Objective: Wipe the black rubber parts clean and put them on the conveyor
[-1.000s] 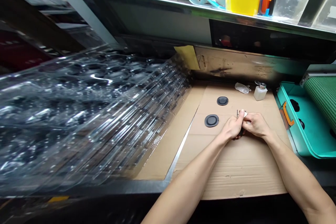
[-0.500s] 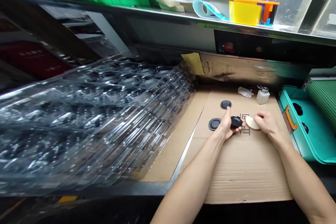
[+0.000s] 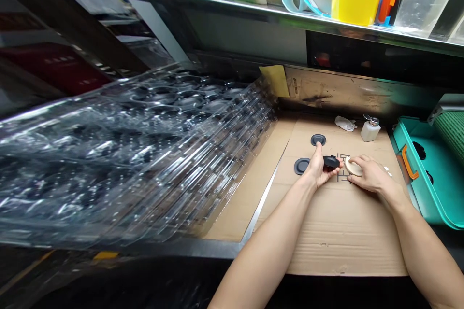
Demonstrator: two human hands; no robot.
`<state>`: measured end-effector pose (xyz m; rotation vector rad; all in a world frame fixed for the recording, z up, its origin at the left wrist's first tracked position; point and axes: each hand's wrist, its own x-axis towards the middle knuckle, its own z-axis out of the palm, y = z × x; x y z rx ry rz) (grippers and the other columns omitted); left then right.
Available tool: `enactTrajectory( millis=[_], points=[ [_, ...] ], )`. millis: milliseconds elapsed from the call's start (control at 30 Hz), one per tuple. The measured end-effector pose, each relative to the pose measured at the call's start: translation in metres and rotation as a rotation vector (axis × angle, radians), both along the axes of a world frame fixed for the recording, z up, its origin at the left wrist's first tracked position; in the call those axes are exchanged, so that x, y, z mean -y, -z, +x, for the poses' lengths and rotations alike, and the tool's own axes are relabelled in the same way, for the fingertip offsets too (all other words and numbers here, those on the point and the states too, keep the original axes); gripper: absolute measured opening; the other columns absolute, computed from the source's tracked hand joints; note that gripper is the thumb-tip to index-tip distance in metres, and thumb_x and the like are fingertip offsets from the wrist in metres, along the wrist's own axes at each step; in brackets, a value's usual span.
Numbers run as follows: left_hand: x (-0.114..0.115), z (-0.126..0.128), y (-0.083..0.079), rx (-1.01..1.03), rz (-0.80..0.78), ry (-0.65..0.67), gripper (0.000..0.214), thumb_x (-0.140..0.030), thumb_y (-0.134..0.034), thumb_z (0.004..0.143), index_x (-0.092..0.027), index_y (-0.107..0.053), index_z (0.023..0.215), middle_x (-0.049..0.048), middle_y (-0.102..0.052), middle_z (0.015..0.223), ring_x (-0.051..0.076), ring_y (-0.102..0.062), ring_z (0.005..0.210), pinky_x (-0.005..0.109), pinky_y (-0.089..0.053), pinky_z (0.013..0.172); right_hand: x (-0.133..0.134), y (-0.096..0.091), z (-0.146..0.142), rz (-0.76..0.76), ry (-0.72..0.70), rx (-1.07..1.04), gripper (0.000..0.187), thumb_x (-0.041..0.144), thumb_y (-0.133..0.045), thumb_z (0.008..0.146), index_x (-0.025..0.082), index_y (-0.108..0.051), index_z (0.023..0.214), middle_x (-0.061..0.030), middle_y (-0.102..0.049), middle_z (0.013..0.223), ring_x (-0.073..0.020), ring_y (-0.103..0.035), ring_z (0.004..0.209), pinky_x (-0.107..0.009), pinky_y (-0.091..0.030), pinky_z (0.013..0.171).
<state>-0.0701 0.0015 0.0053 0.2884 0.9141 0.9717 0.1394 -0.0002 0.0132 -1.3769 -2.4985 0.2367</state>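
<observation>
Black rubber disc [image 3: 331,161] clenched in left grip [image 3: 316,169]; right grip [image 3: 368,176] grasping pale disc [image 3: 352,166].

The left forearm [image 3: 264,246] and right forearm [image 3: 416,236] are bare and slender. The left hand [image 3: 317,169] and right hand [image 3: 368,176] are bare too, with slim fingers

The left hand [image 3: 318,169] is hiding part of a black rubber piece [image 3: 331,161], and the right hand [image 3: 368,176] is covering most of a pale disc [image 3: 353,166]. Just beside the right hand at 3 o'clock, small white specks [image 3: 387,171] are showing too small to identify. At 9 o'clock, the picture's edge is cutting off blurred stacked clear plastic trays [image 3: 126,154], while at 2 o'clock another edge is clipping a green mat [image 3: 449,135].
</observation>
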Motion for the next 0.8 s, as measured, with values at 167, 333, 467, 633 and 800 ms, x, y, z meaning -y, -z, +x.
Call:
enactTrajectory(
  millis=[167, 333, 467, 633, 800],
  points=[
    [0.003, 0.010, 0.007, 0.031, 0.171, -0.102, 0.063, -0.061, -0.028, 0.100, -0.010, -0.064, 0.101, 0.0156, -0.071, 0.083, 0.016, -0.063, 0.056, 0.024, -0.047, 0.046, -0.008, 0.007, -0.003, 0.123, 0.153, -0.266, 0.038, 0.041, -0.061, 0.092, 0.021, -0.066, 0.124, -0.0104, -0.066, 0.108, -0.0254, -0.060, 0.102, -0.037, -0.047, 0.091],
    [0.006, 0.026, 0.011, 0.164, 0.254, -0.179, 0.040, -0.043, -0.036, 0.104, -0.017, -0.059, 0.124, 0.0136, -0.070, 0.116, 0.020, -0.070, 0.089, 0.036, -0.058, 0.083, 0.013, 0.022, -0.043, 0.157, 0.202, -0.480, 0.041, 0.045, -0.057, 0.094, 0.021, -0.066, 0.126, -0.0119, -0.063, 0.110, -0.0250, -0.060, 0.100, -0.038, -0.050, 0.091],
    [0.006, 0.026, 0.013, 0.261, 0.275, -0.165, 0.040, -0.042, -0.037, 0.104, -0.016, -0.058, 0.125, 0.0157, -0.066, 0.130, 0.023, -0.069, 0.106, 0.041, -0.052, 0.100, 0.027, 0.032, -0.067, 0.199, 0.164, -0.388, 0.041, 0.037, -0.051, 0.097, 0.021, -0.064, 0.133, -0.0150, -0.059, 0.116, -0.0272, -0.056, 0.106, -0.039, -0.050, 0.092],
    [0.002, 0.024, 0.020, 0.287, 0.249, -0.177, 0.033, -0.035, -0.040, 0.103, -0.017, -0.061, 0.119, 0.0135, -0.066, 0.130, 0.024, -0.066, 0.115, 0.042, -0.050, 0.105, 0.025, 0.032, -0.070, 0.202, 0.191, -0.284, 0.040, 0.034, -0.048, 0.097, 0.022, -0.063, 0.133, -0.0151, -0.060, 0.115, -0.0282, -0.054, 0.103, -0.039, -0.049, 0.088],
    [0.001, 0.022, 0.023, 0.294, 0.242, -0.197, 0.031, -0.032, -0.040, 0.102, -0.015, -0.065, 0.111, 0.0125, -0.068, 0.126, 0.023, -0.066, 0.115, 0.041, -0.051, 0.104, 0.010, 0.032, -0.057, 0.191, 0.269, -0.256, 0.038, 0.033, -0.053, 0.095, 0.022, -0.064, 0.129, -0.0142, -0.061, 0.112, -0.0293, -0.055, 0.105, -0.043, -0.047, 0.095]
  ],
)
